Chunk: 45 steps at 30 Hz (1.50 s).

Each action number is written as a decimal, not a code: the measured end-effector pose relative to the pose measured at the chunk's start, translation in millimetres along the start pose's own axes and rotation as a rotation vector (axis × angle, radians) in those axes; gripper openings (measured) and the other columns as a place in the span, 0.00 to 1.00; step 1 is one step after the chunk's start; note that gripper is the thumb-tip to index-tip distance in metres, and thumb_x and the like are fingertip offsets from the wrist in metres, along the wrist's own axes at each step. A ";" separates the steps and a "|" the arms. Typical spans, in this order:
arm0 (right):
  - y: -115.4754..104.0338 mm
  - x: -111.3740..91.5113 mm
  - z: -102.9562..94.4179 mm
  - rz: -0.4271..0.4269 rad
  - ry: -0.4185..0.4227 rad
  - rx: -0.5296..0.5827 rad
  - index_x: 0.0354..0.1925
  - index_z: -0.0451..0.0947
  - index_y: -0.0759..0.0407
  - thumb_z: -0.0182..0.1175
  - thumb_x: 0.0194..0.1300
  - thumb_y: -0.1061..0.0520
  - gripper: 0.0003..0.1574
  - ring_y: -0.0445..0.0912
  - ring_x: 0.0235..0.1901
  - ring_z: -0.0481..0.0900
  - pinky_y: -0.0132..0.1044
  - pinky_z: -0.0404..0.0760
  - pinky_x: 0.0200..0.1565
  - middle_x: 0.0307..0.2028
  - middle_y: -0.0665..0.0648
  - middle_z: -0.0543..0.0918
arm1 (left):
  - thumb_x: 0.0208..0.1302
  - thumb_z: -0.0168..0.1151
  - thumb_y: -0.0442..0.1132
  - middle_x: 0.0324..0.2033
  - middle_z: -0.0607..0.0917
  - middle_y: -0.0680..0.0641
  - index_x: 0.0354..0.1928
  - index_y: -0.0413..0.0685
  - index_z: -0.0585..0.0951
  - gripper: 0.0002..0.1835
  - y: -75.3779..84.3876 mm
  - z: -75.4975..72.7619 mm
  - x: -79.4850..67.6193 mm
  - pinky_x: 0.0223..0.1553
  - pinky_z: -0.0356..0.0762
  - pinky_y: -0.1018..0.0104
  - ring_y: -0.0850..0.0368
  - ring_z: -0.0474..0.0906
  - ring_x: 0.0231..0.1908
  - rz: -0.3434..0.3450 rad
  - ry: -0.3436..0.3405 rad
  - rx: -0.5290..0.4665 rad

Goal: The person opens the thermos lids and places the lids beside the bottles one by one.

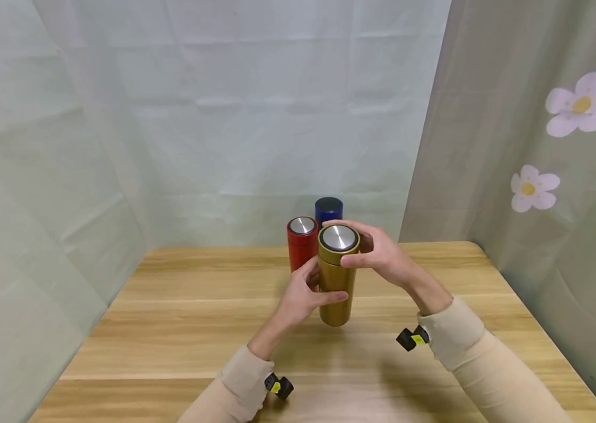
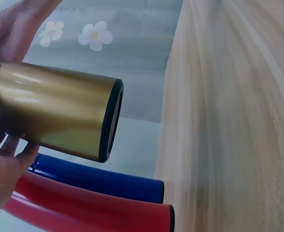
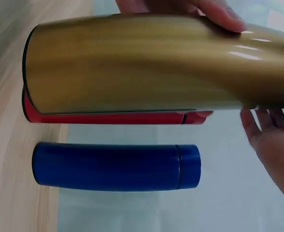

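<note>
A gold thermos bottle with a shiny silver-topped lid is held upright between both hands. My left hand grips its body from the left, thumb across the front. Higher up, my right hand holds it around the lid end from the right, with the thumb at the lid's lower edge. In the left wrist view, the dark base of the gold bottle is raised off the table. Just behind stand a red thermos bottle and a blue one, both partly hidden in the head view.
The wood-grain table extends around the bottles on all sides. A pale cloth hangs behind it, and a curtain with printed flowers hangs at the right. Each sleeve cuff carries a small black device.
</note>
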State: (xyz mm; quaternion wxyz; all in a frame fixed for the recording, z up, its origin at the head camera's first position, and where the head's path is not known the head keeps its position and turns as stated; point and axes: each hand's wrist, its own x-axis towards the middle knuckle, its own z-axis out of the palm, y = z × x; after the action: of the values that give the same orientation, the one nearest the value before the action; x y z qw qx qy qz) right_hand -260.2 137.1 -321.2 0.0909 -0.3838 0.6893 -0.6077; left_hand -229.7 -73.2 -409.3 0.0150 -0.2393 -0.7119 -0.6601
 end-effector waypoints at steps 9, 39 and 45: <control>-2.9 -1.7 10.2 0.069 0.190 -0.240 0.74 0.69 0.43 0.74 0.64 0.41 0.44 0.58 0.74 0.64 0.69 0.63 0.70 0.71 0.49 0.73 | 0.57 0.82 0.43 0.57 0.82 0.48 0.69 0.53 0.73 0.39 -7.5 -1.0 0.4 0.60 0.80 0.49 0.49 0.81 0.53 -0.004 0.153 0.057; -1.8 3.6 -11.1 0.066 0.004 -0.117 0.76 0.69 0.49 0.72 0.66 0.40 0.46 0.53 0.74 0.65 0.63 0.62 0.72 0.73 0.51 0.71 | 0.59 0.80 0.44 0.62 0.81 0.48 0.72 0.53 0.72 0.40 -6.9 -6.7 1.2 0.65 0.75 0.45 0.47 0.79 0.60 -0.027 0.062 0.039; -3.4 0.3 -3.0 0.096 0.053 -0.181 0.77 0.65 0.45 0.72 0.65 0.39 0.49 0.56 0.76 0.62 0.68 0.61 0.71 0.74 0.49 0.69 | 0.58 0.80 0.44 0.61 0.82 0.45 0.72 0.50 0.72 0.41 -7.9 -5.6 0.6 0.63 0.77 0.46 0.46 0.81 0.58 -0.022 0.089 0.036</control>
State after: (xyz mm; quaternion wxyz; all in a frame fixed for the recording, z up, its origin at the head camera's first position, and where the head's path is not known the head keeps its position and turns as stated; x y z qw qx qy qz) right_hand -260.7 139.3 -317.2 0.0665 -0.3408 0.7612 -0.5478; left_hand -234.7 -78.5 -415.8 0.0436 -0.2016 -0.7248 -0.6573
